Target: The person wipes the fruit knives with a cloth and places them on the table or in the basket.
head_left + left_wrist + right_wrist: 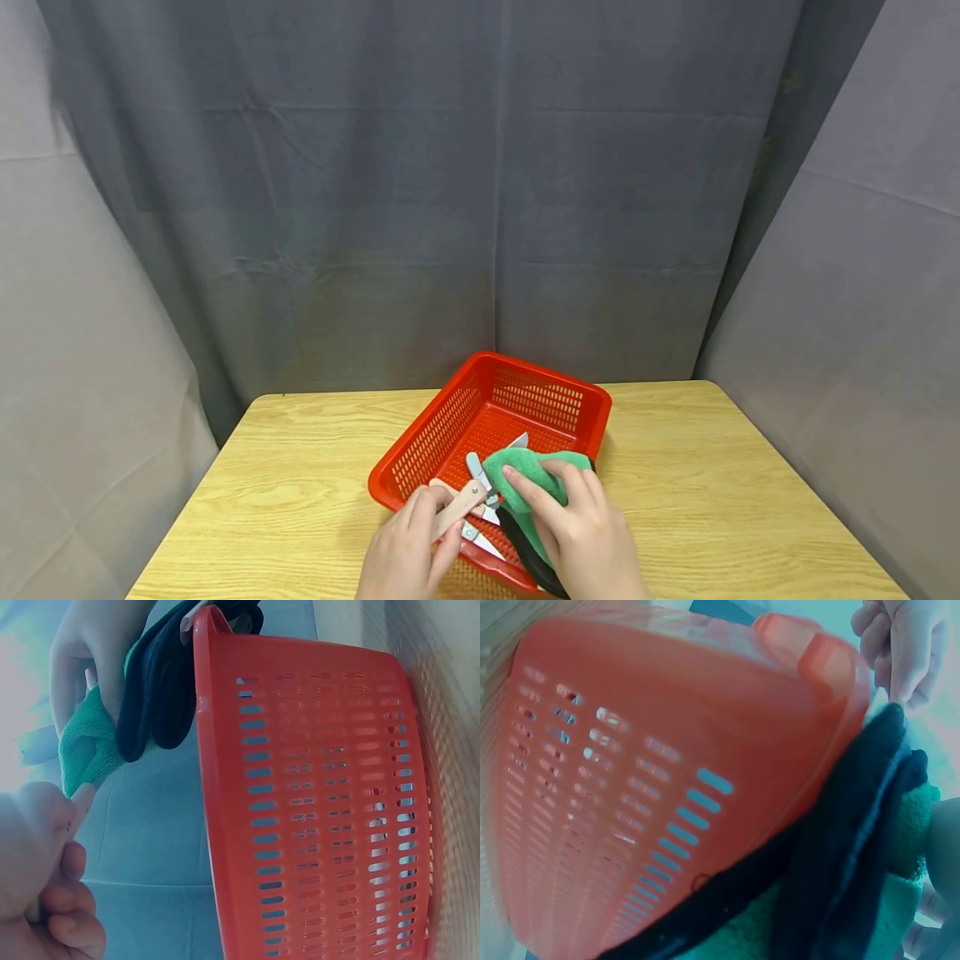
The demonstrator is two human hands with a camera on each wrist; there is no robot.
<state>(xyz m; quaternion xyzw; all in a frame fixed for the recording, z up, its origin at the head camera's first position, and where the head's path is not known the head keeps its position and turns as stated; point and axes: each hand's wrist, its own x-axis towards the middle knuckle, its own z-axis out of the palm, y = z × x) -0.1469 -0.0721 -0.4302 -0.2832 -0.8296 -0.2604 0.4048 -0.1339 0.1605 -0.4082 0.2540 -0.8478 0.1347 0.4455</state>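
My left hand (401, 554) grips the beige handle of a folding knife (459, 510), with a rivet near the handle's end. Its blade end runs to the green cloth (517, 461) and is mostly hidden. The right hand (588, 533) holds this cloth, which has a black border (525, 550), its fingers bent over the top. Below both hands is a red plastic basket (423, 425). Inside it lie several knives, among them one with a light blue handle (476, 469) and a bare blade (483, 544). In the left wrist view, the cloth (90, 742) is between the two hands.
The basket stands at an angle on a light wooden table (300, 467), near its front edge. Its slotted walls rise around the knives. A dark grey curtain (375, 208) hangs behind the table, with paler cloth walls (862, 292) on both sides.
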